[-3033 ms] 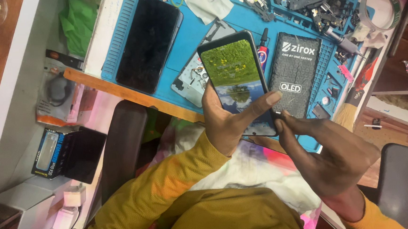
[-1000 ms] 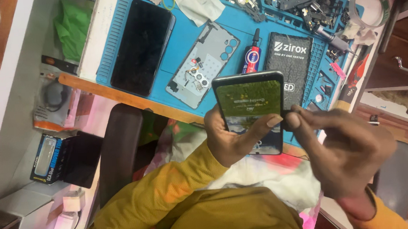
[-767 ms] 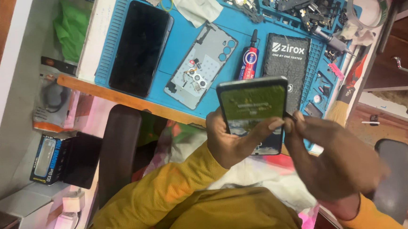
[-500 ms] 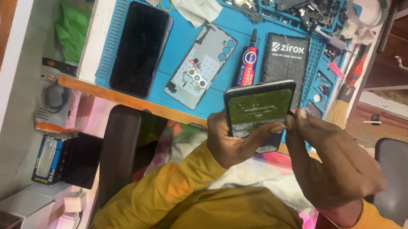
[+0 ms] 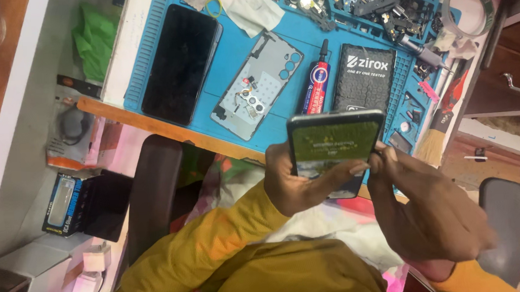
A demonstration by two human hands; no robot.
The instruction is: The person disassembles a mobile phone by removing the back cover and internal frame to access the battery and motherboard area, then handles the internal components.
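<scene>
Smartphone [image 5: 336,147] with its screen lit sits above the lap, clamped in the left hand [image 5: 301,182], thumb across the glass; the right hand [image 5: 432,213] pinches its right edge. This looks like a function check; next calls for steady grip. Blue repair mat [image 5: 278,42] beyond is crowded; free room lies toward the lap.

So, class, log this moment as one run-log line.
left hand: holds lit phone | right hand: fingers at phone's right edge | blue mat: dark phone, back cover, glue tube, black box
</scene>
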